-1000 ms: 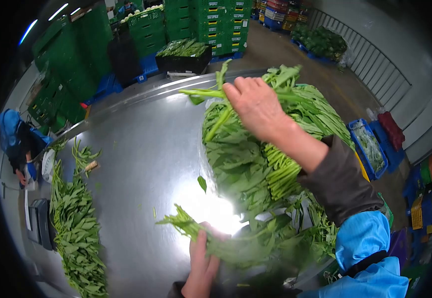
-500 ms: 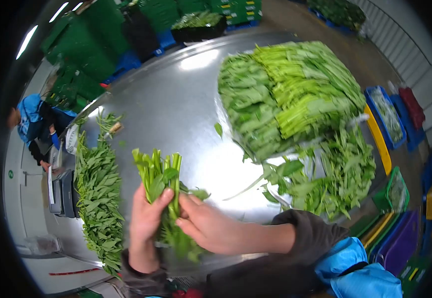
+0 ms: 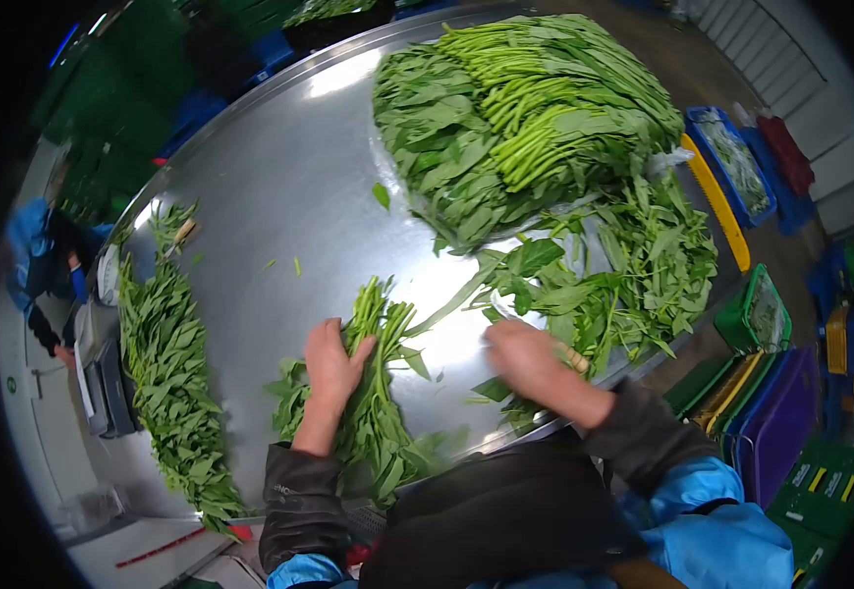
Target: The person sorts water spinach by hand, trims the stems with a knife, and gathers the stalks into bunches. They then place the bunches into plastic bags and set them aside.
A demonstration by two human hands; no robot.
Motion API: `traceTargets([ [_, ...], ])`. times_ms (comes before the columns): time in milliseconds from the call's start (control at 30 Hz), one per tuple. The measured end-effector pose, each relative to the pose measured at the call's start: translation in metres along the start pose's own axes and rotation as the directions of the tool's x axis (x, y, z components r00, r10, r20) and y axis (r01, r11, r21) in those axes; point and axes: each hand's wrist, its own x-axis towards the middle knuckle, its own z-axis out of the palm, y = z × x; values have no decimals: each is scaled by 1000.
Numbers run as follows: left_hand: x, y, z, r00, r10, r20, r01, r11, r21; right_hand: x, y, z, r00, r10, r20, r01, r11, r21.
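My left hand (image 3: 332,368) is closed round a bunch of leafy green stems (image 3: 380,393), pressing it against the metal table. The cut stem ends point away from me and the leaves hang toward my body. Some leaves (image 3: 291,401) show on the hand's other side. To the right, my right hand (image 3: 533,365) is blurred, its fingers curled. The wooden handle (image 3: 576,359) of what looks like a knife sticks out beside it; the blade cannot be made out. Loose leafy greens (image 3: 633,275) lie just beyond this hand.
A large stack of greens (image 3: 545,108) in clear plastic covers the table's (image 3: 279,177) far right. A row of greens (image 3: 166,363) lines the left edge, with another wooden handle (image 3: 185,232) near its top. A co-worker (image 3: 39,255) stands at far left. Crates (image 3: 756,314) stand at right.
Both hands were together on the raised bunch. Now the bunch is lower, on the table under my left hand, and my right hand has moved away to the right, to the wooden handle.
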Motion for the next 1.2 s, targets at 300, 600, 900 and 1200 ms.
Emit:
traceTargets([
  [300, -40, 37, 16, 997, 75, 7, -73, 941, 331, -42, 55, -38, 981, 191, 32, -175, 946, -272],
  [600, -36, 12, 40, 987, 75, -142, -53, 987, 152, 13, 16, -30, 934, 170, 314, -343, 672, 656],
  [900, -38, 15, 55, 979, 98, -177, -36, 945, 324, 70, -60, 55, 970, -44, 237, -10, 975, 224],
  [1200, -38, 25, 58, 993, -43, -111, 85, 910, 406, 39, -25, 63, 943, -57, 328, 60, 998, 1],
])
